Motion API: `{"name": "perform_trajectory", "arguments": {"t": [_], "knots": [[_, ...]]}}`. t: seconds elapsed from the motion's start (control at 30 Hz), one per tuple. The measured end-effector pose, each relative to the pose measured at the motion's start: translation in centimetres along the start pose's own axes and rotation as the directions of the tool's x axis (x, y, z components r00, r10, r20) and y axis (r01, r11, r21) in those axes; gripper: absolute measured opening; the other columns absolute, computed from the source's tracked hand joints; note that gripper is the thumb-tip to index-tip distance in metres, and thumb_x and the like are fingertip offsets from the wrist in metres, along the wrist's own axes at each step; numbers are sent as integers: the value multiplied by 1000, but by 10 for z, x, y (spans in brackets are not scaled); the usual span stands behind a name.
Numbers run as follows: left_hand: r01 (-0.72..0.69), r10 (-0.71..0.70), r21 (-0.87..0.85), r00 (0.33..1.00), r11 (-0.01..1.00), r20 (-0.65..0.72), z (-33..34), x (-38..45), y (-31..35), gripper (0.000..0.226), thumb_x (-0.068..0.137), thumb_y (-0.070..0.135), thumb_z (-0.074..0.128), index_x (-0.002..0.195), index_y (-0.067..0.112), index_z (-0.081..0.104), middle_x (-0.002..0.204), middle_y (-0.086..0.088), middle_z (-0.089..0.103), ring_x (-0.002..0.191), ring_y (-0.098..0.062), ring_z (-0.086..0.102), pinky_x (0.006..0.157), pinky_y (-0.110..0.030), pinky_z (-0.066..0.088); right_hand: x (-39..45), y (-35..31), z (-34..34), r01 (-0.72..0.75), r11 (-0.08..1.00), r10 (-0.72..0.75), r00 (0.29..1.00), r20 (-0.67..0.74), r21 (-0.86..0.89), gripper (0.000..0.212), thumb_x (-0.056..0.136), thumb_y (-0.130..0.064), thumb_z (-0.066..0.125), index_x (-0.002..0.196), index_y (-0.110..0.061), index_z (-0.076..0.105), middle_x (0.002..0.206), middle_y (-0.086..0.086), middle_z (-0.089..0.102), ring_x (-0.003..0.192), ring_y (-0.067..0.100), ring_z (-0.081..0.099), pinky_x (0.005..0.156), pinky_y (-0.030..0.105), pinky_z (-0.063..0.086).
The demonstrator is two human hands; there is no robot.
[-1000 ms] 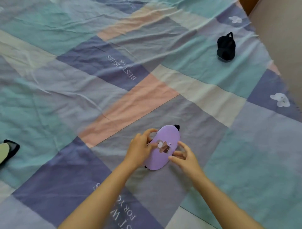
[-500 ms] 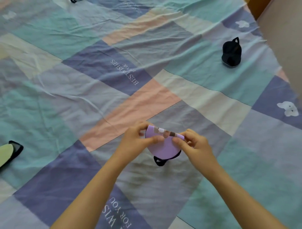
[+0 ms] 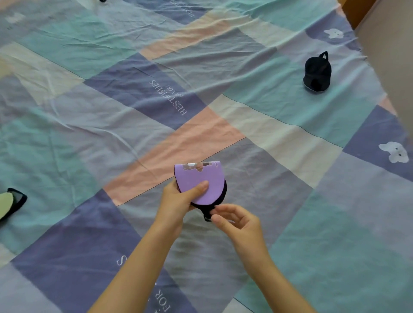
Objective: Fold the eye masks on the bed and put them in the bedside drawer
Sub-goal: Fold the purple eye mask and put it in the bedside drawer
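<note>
A purple eye mask [image 3: 201,176], folded in half with its fold edge up, is held above the patchwork bedsheet [image 3: 290,145]. My left hand [image 3: 178,201] grips its lower left side, thumb across the front. My right hand [image 3: 237,220] pinches the mask's black strap [image 3: 206,215] hanging below. A folded black eye mask [image 3: 316,73] lies at the far right of the bed. Another mask with a pale green face and black edge [image 3: 11,204] lies at the left edge of view.
A pale headboard or wall panel [image 3: 393,55] runs along the right side, with a strip of brown wood [image 3: 355,11] at the top right. The sheet is wrinkled. A small dark item [image 3: 103,1] shows at the top edge.
The purple mask went from lying flat on the sheet to folded in half and lifted. My right hand left the fold edge and moved down to the strap.
</note>
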State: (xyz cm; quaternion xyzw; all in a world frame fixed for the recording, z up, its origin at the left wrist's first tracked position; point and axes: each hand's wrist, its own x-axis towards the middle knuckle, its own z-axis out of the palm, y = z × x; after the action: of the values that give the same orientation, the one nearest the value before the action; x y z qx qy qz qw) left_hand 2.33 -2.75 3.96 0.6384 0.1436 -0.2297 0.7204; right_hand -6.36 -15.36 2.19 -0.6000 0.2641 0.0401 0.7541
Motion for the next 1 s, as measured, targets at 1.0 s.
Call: {"name": "perform_trajectory", "arguments": {"t": [1.0], "knots": [[-31, 11, -59, 951, 998, -310, -16, 27, -29, 20, 83, 7, 70, 97, 19, 65, 94, -1, 70, 87, -17, 66, 79, -30, 54, 20, -28, -14, -174, 705, 79, 983, 168, 688, 26, 72, -35, 65, 74, -10, 72, 81, 7, 71, 87, 21, 69, 96, 39, 41]]}}
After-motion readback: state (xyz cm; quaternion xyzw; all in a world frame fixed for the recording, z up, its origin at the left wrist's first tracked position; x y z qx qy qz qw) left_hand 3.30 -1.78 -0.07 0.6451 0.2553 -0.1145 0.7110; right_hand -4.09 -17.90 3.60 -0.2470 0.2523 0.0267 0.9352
